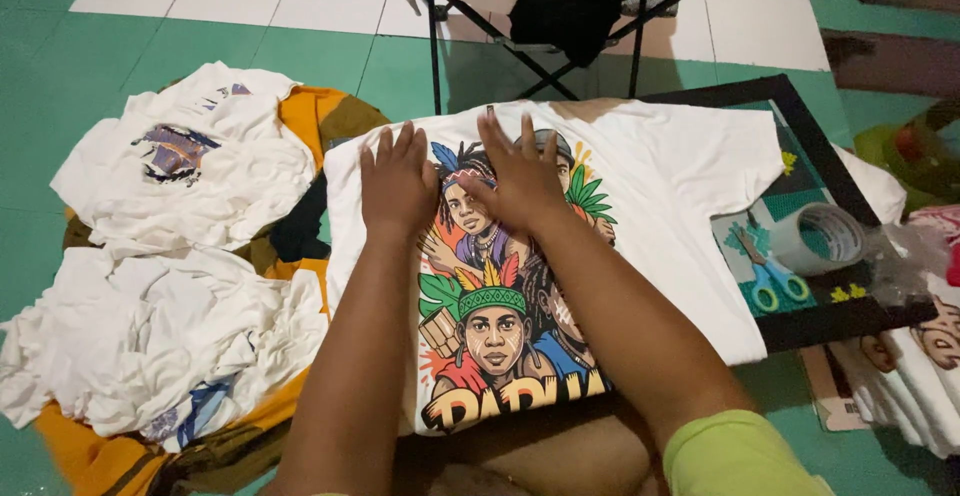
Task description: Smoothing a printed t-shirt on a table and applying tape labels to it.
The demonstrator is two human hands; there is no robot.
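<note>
A white T-shirt (680, 206) with a colourful print of several faces and feathers lies spread flat on a black-framed board (800, 126) before me. My left hand (395, 181) rests flat and open on the shirt just left of the print. My right hand (520, 171) lies flat with fingers spread on the upper part of the print. Neither hand holds anything.
A heap of crumpled white T-shirts (190, 256) lies on orange cloth at the left. A roll of clear tape (820, 238) and blue-handled scissors (770, 278) sit on the board at the right. A folding chair (560, 6) with clothes stands behind. More printed shirts (915, 366) lie at the right.
</note>
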